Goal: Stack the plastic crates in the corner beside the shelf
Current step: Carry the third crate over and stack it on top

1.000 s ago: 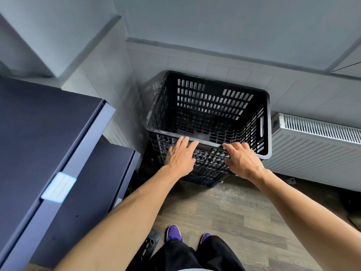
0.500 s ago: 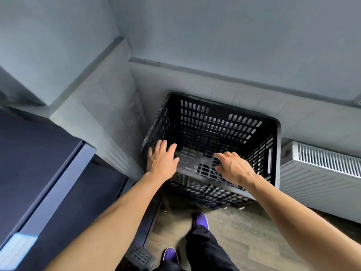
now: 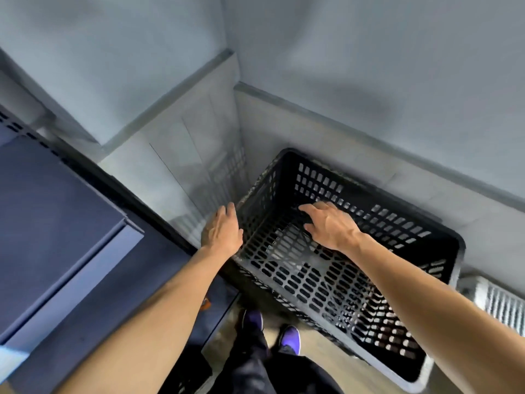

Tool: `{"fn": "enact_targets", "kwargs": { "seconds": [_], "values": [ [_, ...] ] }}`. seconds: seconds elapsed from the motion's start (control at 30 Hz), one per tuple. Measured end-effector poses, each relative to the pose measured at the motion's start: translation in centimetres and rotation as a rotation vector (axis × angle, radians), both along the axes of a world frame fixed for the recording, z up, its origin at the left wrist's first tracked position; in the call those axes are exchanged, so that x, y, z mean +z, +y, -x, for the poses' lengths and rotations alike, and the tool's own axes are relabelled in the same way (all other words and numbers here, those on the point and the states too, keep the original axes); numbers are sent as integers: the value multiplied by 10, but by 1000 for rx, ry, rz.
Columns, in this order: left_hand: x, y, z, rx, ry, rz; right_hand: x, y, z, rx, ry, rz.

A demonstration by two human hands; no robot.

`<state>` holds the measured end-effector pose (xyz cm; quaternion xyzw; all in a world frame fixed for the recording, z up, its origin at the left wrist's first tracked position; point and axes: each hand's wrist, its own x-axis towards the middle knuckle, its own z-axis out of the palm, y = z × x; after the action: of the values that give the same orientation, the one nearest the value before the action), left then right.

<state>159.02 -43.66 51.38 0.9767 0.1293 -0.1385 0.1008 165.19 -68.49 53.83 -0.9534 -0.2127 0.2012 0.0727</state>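
Observation:
A black slotted plastic crate [image 3: 383,217] stands open-topped on the floor in the corner where the two grey walls meet. My left hand [image 3: 223,231] lies flat against the crate's left rim near the corner, fingers straight, gripping nothing. My right hand [image 3: 329,226] reaches over the inside of the crate with fingers spread, holding nothing. Whether it touches the plastic is unclear. The dark blue shelf unit [image 3: 56,223] stands to the left of the crate.
A white radiator [image 3: 500,305] is mounted on the wall right of the crate. My purple shoes [image 3: 289,339] stand on the wood-look floor just in front of it. A narrow gap separates the shelf unit from the crate.
I have stepped closer and now look more steeply down into the crate. Both hands left the near rim: the left slid to the left rim, the right moved over the inside.

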Motion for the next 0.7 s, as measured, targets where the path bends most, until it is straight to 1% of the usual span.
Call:
{"fn": "enact_targets", "kwargs": {
  "seconds": [0.1,0.17,0.3,0.47,0.57,0.63,0.7],
  "values": [
    [-6,1,-11,0,-24,-27,-1,12,-23,17,-6,13],
    [-9,2,-20,-15,-51,-12,-1,20,-36,31,-13,22],
    [-16,7,-45,-69,-72,43,-1,38,-69,34,-51,34],
    [-20,3,-83,-106,-51,129,-3,41,-108,-45,-116,33],
    [-23,-2,-107,-92,-8,232,-8,36,-127,-88,-184,81],
    [-26,-5,-118,-73,1,291,-14,29,-136,-133,-157,132],
    [-28,-6,-122,-68,-27,300,-17,23,-142,-178,-81,167]
  ]
}}
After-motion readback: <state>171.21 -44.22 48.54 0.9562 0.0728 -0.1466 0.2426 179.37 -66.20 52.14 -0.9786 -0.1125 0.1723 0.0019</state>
